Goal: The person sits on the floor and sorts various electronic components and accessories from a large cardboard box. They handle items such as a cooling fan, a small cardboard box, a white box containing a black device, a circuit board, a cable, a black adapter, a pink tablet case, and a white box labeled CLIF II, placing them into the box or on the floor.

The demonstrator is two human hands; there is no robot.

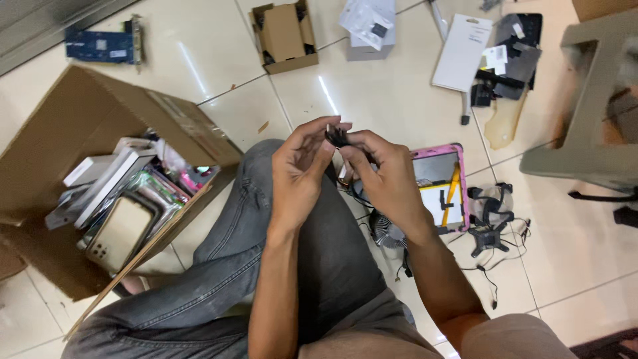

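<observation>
Hands meet at the centre of the frame above a grey-jeaned knee: the left hand (299,169) and right hand (385,179) both pinch a small black plastic part (337,136) between fingertips, raised close as if for a good look. Further off at left, a large open brown cardboard box (80,119) holds phones and flat white devices; at top centre, a small open brown carton (284,34) lies on the cream floor tiles (392,93).

big brown carton (80,126) at left, small open brown box (284,34) top centre, white pkg (461,52) upper right
</observation>
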